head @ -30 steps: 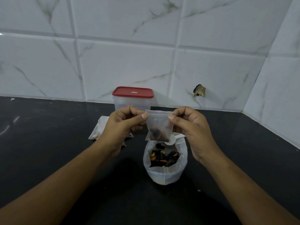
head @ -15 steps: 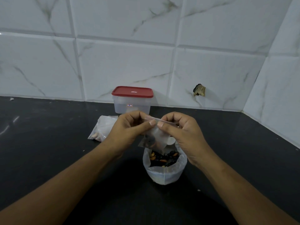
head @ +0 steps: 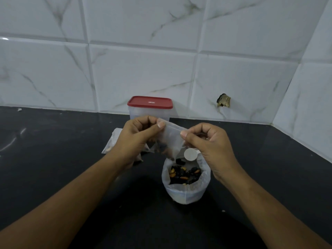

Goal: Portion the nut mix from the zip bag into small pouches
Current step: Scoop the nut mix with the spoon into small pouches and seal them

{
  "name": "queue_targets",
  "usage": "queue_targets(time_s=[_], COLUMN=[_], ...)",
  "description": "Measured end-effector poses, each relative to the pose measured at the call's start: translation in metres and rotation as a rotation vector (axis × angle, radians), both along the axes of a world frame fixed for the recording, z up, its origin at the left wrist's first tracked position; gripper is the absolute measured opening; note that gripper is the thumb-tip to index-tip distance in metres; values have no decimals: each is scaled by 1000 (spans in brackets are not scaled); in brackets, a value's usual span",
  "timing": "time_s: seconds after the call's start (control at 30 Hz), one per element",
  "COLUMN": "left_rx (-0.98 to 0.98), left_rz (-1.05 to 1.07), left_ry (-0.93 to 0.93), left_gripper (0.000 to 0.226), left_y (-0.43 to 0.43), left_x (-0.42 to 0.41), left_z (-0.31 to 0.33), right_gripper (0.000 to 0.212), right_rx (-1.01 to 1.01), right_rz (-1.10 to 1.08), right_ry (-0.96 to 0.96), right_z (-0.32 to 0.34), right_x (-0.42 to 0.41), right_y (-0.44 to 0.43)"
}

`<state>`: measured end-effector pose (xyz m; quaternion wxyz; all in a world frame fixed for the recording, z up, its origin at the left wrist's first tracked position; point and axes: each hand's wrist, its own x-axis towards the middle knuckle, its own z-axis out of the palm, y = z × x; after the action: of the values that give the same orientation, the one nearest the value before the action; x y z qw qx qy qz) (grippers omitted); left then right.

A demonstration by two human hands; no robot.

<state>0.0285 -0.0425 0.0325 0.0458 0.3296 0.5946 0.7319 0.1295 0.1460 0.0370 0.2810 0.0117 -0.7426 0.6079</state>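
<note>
Currently, both hands are raised above the bench (head: 53, 168), holding one small pouch (head: 173, 137) between them.

1. Left hand (head: 136, 141): fingers curled, thumb and forefinger pinching the upper left corner of the small pouch.
2. Right hand (head: 212, 148): fingers curled, thumb and forefinger pinching the upper right corner of the small pouch.
3. Small pouch: clear plastic, held off the bench and tilted, with its top edge sloping down from the left hand to the right hand. A small dark portion of nuts sits in its lower part. Whether the top edge is sealed cannot be told.
4. Zip bag (head: 185, 194): stands upright on the bench, directly below the small pouch and nearer to the person. Its mouth is open. The nut mix (head: 185, 174) inside is dark with some orange and tan pieces.
5. White round item (head: 190, 154): sits at the far rim of the zip bag, just below the right hand. Its type cannot be determined.
6. Further clear pouches (head: 111, 144): lie flat on the bench behind the left hand, partly hidden by it.
7. Clear container with red lid (head: 150, 105): stands at the back of the bench against the tiled wall (head: 143, 60), lid on.
8. Tiled wall: one broken spot (head: 223, 100) to the right of the container.
</note>
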Motion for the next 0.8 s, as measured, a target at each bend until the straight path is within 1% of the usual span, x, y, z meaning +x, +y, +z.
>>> queue_targets(time_s=[0.07, 0.13, 0.2, 0.33, 0.43, 0.57, 0.67, 0.8], left_rx=[29, 51, 57, 86, 40, -90, -191, -471], left_rz=[80, 205, 315, 437, 529, 607, 566, 480], left_ry=[-1, -29, -50, -122, -146, -145, -160, -181], left_gripper=[10, 10, 12, 20, 21, 23, 25, 23], left_y=[-6, -18, -33, -57, -68, -81, -87, -90], left_x=[-6, -18, -33, -51, -61, -78, -86, -88], left_z=[6, 13, 18, 19, 16, 6, -1, -11], right_gripper=[9, 6, 7, 10, 10, 10, 9, 8], right_rx=[135, 285, 391, 498, 524, 529, 535, 516], right_rz=[-26, -50, -63, -30, -5, 0, 3, 8], right_ry=[-5, -13, 1, 18, 2, -3, -4, -10], right_z=[-4, -7, -9, -13, -16, -16, -16, -17], right_x=[1, 2, 2, 2, 2, 1, 1, 1], right_y=[-2, -5, -10, -17, -19, -20, -20, -20])
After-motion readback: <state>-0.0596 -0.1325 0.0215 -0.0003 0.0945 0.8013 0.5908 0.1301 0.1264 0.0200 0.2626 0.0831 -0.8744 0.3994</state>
